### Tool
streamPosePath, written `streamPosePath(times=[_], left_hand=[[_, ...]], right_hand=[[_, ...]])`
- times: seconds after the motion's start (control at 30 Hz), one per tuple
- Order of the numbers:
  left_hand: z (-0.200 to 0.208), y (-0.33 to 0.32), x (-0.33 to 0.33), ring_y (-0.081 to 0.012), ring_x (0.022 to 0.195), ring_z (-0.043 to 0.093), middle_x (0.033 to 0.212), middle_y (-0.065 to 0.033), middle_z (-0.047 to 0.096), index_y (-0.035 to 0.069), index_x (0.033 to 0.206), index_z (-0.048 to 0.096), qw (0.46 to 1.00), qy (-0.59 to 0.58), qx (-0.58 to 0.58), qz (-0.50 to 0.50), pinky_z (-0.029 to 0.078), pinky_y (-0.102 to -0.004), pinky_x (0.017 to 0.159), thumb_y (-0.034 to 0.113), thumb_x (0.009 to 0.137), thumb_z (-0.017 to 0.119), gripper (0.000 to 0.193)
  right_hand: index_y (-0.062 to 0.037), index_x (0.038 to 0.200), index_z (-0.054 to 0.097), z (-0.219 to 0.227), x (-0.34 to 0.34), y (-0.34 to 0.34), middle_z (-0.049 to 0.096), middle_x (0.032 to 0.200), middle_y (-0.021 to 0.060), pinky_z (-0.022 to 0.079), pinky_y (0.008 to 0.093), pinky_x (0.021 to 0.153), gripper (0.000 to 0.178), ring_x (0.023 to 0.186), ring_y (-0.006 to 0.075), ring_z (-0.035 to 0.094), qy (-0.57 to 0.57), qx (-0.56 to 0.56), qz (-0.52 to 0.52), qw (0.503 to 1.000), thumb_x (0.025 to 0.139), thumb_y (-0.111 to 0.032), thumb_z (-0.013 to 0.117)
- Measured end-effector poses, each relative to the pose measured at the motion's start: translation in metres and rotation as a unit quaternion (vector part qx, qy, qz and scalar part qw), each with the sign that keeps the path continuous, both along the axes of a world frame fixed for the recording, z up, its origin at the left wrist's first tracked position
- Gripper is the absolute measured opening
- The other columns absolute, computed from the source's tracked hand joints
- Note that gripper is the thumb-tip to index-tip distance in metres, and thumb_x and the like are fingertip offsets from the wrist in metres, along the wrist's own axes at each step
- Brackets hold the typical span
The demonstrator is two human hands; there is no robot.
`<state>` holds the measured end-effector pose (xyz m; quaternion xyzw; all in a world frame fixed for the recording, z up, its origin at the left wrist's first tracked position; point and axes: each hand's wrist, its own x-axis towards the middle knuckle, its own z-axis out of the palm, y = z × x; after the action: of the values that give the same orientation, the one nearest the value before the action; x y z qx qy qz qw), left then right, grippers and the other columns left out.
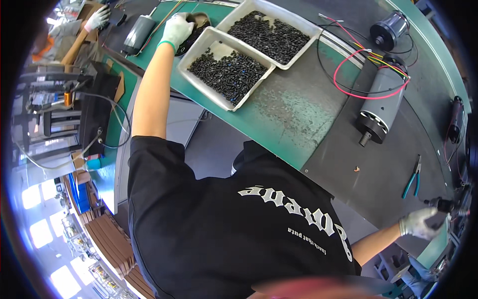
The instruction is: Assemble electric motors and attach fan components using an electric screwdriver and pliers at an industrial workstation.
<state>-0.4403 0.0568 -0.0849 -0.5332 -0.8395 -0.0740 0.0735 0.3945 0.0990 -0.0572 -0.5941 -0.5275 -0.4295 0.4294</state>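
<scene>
My left hand (177,31), in a white glove with a green cuff, reaches to a small round container (200,20) at the far edge of the bench. Its fingers are curled down over the dark contents, and the fingertips are hidden. Two pale trays sit beside it: the nearer tray (183,67) and the farther tray (318,34) both hold many small black parts. At the far right my right hand (420,224), also gloved, has thumb and fingers apart. It is next to a dark device (443,204) whose kind I cannot make out.
A grey cylindrical motor (386,97) with coloured wires lies on the right; a dark motor (388,31) lies behind it. Teal-handled pliers (412,182) and a small copper-coloured piece (356,169) lie nearer. Another grey motor (139,34) and another person's gloved hand (97,19) are at upper left.
</scene>
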Motion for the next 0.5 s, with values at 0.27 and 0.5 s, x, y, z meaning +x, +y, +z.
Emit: streamPosePath(times=[0.27,0.5], left_hand=[[-0.002,0.014,0.014,-0.0382,0.099,0.062,0.099,-0.0241,0.066,0.002,0.098,0.068,0.999,0.024,-0.003,0.021,0.048,-0.0446,0.088,0.027,0.08,0.06,0.032],[0.005,0.016,-0.015,-0.0356,0.082,0.066,0.084,-0.0279,0.066,-0.009,0.092,0.067,0.989,-0.108,-0.076,0.059,0.049,-0.0432,0.072,0.035,0.079,0.061,0.046]], right_hand=[[-0.0095,0.142,0.04,-0.045,-0.027,0.0,0.039,0.141,0.0266,0.028,0.047,0.109,0.059,0.129,0.0417,0.038,0.047,-0.497,0.115,0.859,0.096,-0.045,0.048],[-0.0104,0.141,0.041,-0.043,-0.026,0.001,0.043,0.135,0.0271,0.033,0.0464,0.106,0.053,0.124,0.0422,0.04,-0.022,-0.498,0.087,0.862,0.096,-0.039,0.048]])
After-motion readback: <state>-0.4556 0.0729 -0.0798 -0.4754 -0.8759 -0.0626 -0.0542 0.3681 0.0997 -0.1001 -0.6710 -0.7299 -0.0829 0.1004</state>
